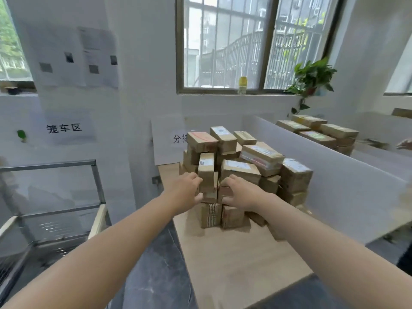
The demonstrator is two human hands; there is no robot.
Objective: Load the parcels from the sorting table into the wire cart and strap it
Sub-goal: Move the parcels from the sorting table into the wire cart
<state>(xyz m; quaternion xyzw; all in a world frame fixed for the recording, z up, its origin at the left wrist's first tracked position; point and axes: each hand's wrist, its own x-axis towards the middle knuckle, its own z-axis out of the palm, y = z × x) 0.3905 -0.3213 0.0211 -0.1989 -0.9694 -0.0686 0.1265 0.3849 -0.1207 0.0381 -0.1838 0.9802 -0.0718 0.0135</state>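
Left of the sorting table [234, 264], the wire cart [55, 208] shows no parcels, so I reckon loading has barely begun. On the table sits the parcel pile [256, 157]. The left hand [186, 192] grips an upright parcel [206, 170]; the right hand [239, 194] curls round the neighbouring parcel [223, 191].

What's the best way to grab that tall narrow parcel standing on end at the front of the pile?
Grip the tall parcel across its left and right faces, from the front: it stands upright and narrow, its left face exposed at the left hand, with other parcels packed behind it.
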